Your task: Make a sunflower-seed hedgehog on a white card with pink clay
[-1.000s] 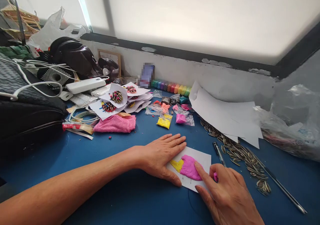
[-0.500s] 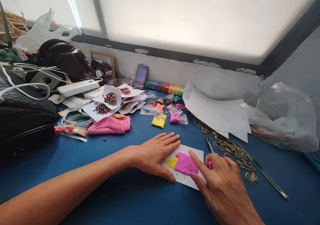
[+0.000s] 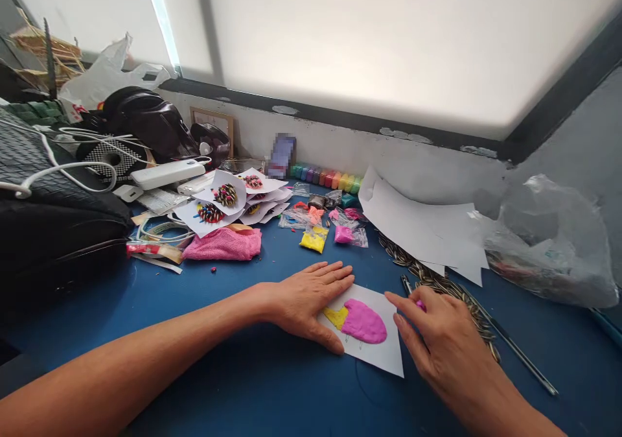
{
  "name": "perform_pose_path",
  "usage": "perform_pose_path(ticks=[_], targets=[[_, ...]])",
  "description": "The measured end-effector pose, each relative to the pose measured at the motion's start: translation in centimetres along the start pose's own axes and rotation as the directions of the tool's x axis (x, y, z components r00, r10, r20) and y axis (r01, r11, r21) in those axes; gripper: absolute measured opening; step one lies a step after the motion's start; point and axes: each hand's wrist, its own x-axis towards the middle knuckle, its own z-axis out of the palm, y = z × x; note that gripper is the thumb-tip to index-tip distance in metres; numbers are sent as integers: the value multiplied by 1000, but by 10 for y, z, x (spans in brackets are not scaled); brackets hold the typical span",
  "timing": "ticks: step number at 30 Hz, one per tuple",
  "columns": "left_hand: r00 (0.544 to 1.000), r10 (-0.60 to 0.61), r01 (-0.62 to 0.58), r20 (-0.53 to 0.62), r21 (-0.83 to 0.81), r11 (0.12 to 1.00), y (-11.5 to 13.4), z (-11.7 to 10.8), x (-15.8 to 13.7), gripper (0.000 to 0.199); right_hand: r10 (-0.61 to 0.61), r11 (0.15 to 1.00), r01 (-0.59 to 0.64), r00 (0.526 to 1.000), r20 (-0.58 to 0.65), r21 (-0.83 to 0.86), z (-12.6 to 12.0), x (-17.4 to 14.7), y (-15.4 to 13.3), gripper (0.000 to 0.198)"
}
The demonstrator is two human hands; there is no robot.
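Observation:
A small sheet of white paper [image 3: 381, 356] lies on the blue table, with a flattened magenta clay shape [image 3: 365, 322] and a smaller yellow clay patch [image 3: 336, 318] pressed onto it. Two short drawn marks show under the magenta part. My left hand [image 3: 311, 304] rests flat with fingers spread, its edge over the paper's left side. Just right of the paper is my right hand [image 3: 435, 330], index finger and thumb apart. A small lump of magenta clay [image 3: 420, 305] peeks out from its curled other fingers; the rest of the lump is hidden.
Behind the hands lie a yellow clay packet [image 3: 314, 238] and a pink clay packet [image 3: 344, 235]. Sunflower seeds [image 3: 440, 284], a pen-like rod [image 3: 522, 349] and paper sheets [image 3: 413, 223] are to the right. A pink cloth [image 3: 223, 244] and seed-decorated papers [image 3: 208, 215] sit left.
My right hand has drawn back to the right, off the magenta shape, whose right end now shows as rounded. My left hand stays on the paper. The view has shifted slightly.

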Motion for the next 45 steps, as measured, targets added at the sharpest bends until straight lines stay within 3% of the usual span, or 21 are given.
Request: perform_pose_path(ticks=[3,11,16,29,33,35,38,41,43,45], targets=[[1000,0,0,-3,8,1000,0,0,0,106,-10,993,-2,995,101,116,7,6,-2,39],[1000,14,-13,-20,12,1000,-2,2,0,104,-102,986,104,995,-19,132,38,1,2,51],[1000,15,-14,-13,7,1000,-2,2,0,103,-110,984,110,994,-9,140,34,3,2,51],[999,16,-16,-32,5,1000,4,-2,-4,101,152,970,-127,982,-112,208,10,-5,4,30],[1000,-15,14,-15,-81,997,8,-9,-5,97,171,959,-143,981,-94,246,0,-4,0,36],[995,-30,15,-96,-152,988,7,-14,-4,90,171,961,-140,979,-112,239,-4,-3,-2,39],[932,-84,-11,-353,-260,965,-2,-19,-2,67,181,966,-142,968,-174,217,-5,-1,-3,38],[796,-151,-12,-586,-265,964,-18,-21,1,38,165,974,-127,965,-206,185,1,-1,-1,32],[730,-141,28,-669,-177,984,-31,-21,2,29,130,980,-97,972,-196,173,8,-2,2,34],[717,-117,112,-688,-51,992,-42,-20,2,30,97,984,-64,975,-199,167,13,-4,5,33]])
